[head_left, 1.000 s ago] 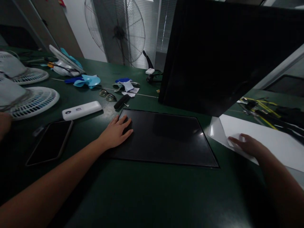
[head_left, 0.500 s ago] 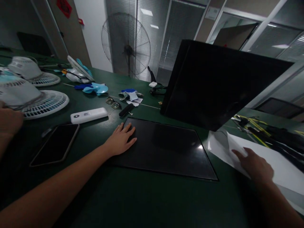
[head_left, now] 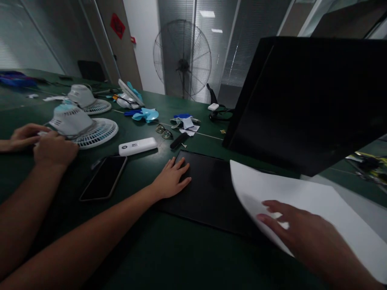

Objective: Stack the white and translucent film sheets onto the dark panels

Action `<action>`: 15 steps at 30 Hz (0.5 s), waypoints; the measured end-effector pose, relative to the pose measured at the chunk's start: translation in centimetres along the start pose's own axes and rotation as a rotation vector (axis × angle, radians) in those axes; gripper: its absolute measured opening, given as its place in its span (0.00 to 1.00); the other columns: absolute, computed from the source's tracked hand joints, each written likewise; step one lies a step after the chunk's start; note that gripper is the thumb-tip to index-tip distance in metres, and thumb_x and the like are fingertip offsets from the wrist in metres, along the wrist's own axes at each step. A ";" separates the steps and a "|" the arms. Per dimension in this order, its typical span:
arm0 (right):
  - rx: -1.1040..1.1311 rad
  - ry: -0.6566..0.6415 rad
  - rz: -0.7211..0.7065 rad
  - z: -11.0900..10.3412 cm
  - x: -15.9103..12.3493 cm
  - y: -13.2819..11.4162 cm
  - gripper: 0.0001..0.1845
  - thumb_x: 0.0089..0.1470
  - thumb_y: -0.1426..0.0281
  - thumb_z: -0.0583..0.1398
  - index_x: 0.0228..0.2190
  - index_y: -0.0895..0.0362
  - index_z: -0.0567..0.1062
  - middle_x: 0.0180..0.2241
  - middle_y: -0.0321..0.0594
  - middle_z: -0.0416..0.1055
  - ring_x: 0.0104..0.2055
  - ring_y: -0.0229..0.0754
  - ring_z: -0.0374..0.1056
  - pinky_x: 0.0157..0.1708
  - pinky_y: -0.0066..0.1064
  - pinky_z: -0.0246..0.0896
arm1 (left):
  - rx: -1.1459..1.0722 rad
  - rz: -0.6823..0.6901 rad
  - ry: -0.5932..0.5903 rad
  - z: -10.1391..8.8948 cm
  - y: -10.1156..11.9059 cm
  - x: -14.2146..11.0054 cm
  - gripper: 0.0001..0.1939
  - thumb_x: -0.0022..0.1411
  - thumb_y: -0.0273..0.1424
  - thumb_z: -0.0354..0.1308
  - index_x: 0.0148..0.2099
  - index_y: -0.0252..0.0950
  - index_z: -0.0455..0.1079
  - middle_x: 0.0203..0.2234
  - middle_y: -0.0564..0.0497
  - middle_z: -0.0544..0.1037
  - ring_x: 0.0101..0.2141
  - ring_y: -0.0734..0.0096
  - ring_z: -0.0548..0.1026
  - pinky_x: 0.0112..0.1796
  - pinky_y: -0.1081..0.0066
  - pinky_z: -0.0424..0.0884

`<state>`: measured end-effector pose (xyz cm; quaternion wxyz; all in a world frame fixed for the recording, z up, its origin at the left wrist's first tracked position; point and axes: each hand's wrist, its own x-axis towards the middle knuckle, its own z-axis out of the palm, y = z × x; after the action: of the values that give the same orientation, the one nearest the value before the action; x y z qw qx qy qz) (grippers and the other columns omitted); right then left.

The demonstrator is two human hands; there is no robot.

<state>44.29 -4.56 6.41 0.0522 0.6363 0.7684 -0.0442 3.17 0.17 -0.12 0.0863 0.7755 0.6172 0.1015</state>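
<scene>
- While another person's hands (head_left: 45, 147) rest at the far left of the green table (head_left: 187, 257), they touch the nearest white fan grille (head_left: 83, 129), well left of the black panel (head_left: 211, 189).
- Between that grille and the panel lie a dark phone (head_left: 104, 177) and a white oblong device (head_left: 138, 146).
- Left hand (head_left: 172, 180) lies flat and unclenched, fingers spread on the panel's left edge, grasping nothing.
- Above the panel's right half hangs a white sheet (head_left: 302, 201), covering that end.
- Right hand (head_left: 302, 235) presses loosely spread fingers against the sheet's near side; whether a thumb pinches underneath cannot be told.
- Behind the panel stands a big tilted black screen (head_left: 311, 100).
</scene>
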 end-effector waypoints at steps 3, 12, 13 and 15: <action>-0.070 -0.252 -0.175 0.1 0.5 -7.2 0.46 0.67 0.37 0.48 0.68 0.55 0.71 0.66 0.50 0.66 0.64 0.64 0.66 0.65 0.61 0.63 | -0.022 -0.014 -0.021 -0.4 0.2 -0.1 0.37 0.78 0.53 0.43 0.76 0.34 0.62 0.77 0.36 0.54 0.75 0.31 0.48 0.71 0.37 0.51; 0.415 -0.428 -0.556 -1.9 -0.9 -10.1 0.50 0.67 0.33 0.49 0.77 0.42 0.41 0.77 0.29 0.29 0.78 0.52 0.37 0.75 0.53 0.45 | -0.048 0.023 0.005 0.2 -0.6 0.0 0.46 0.72 0.61 0.50 0.79 0.37 0.56 0.77 0.37 0.53 0.76 0.31 0.47 0.70 0.35 0.52; 0.412 -0.399 -0.550 -1.7 -0.8 -9.2 0.50 0.67 0.33 0.49 0.77 0.41 0.42 0.77 0.28 0.29 0.78 0.52 0.37 0.75 0.54 0.45 | -0.041 0.039 0.001 0.4 -0.9 0.1 0.45 0.71 0.59 0.53 0.79 0.39 0.55 0.78 0.37 0.52 0.76 0.30 0.47 0.70 0.33 0.52; 0.327 -0.273 -0.472 -0.5 0.0 -6.3 0.49 0.67 0.34 0.50 0.77 0.42 0.44 0.77 0.31 0.33 0.78 0.54 0.39 0.75 0.57 0.43 | -0.032 0.083 0.025 0.7 -1.4 0.2 0.40 0.71 0.55 0.56 0.78 0.46 0.57 0.78 0.41 0.51 0.75 0.29 0.48 0.69 0.30 0.53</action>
<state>38.10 -5.71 6.91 0.0399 0.4286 0.8634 -0.2631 2.06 0.63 -1.13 0.0868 0.7977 0.5836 0.1247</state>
